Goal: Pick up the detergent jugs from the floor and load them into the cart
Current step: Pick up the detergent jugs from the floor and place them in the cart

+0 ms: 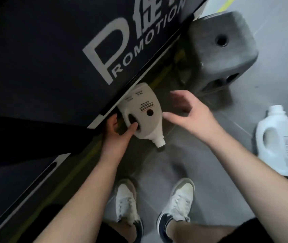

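Note:
A white detergent jug (146,113) hangs cap-down beside the lower edge of a black panel (52,58) printed "PROMOTION", its base partly hidden under that edge. My left hand (117,127) grips its handle, thumb through the opening. Just right of the jug, my right hand (190,113) hovers with fingers spread and holds nothing. A second white jug (280,142) lies on the grey floor at the right edge.
A grey concrete block (222,48) with holes sits on the floor behind the held jug. Yellow floor lines (166,74) run along the black panel. My two feet in white sneakers (153,200) stand on the grey floor below.

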`<state>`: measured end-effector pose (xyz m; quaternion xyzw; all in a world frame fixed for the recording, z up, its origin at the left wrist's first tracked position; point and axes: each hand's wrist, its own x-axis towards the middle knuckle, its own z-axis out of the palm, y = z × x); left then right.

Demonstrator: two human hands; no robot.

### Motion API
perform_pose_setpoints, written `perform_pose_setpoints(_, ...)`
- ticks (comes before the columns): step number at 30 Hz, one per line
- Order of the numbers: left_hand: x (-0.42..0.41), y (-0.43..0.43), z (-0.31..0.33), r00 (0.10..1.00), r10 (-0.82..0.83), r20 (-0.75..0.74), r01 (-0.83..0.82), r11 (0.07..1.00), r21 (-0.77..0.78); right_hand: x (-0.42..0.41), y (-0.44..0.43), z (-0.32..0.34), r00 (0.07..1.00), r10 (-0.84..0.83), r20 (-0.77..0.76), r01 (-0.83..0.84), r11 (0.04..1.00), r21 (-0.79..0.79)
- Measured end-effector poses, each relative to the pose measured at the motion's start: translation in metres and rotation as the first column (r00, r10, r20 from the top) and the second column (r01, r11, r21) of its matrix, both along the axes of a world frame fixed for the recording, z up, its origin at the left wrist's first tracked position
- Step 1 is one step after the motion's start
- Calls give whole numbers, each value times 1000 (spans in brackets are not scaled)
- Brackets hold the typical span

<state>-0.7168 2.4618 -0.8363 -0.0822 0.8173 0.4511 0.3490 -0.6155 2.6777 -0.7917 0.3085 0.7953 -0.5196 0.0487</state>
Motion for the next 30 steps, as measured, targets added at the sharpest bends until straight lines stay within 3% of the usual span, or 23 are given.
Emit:
perform_pose_setpoints(6, -16, 30, -130, 987, 158, 37, -156, 987, -49, -52, 10, -141, 993, 34, 114, -35, 999, 3)
perform_pose_setpoints(13, -39, 54, -186, 959, 281, 45, -278, 958, -62, -72, 4, -246, 954, -61, 293, 70, 997, -18)
perform_pose_setpoints(22, -50, 55, -190, 994, 112, 20, -109, 987, -114, -60, -1, -268, 932, -97, 350, 130, 989, -70)
perform_pose_setpoints(30, -83, 49, -189, 954, -284, 100, 297, 940, -168, -9, -43, -264, 827, -211, 521, 321, 938, -129)
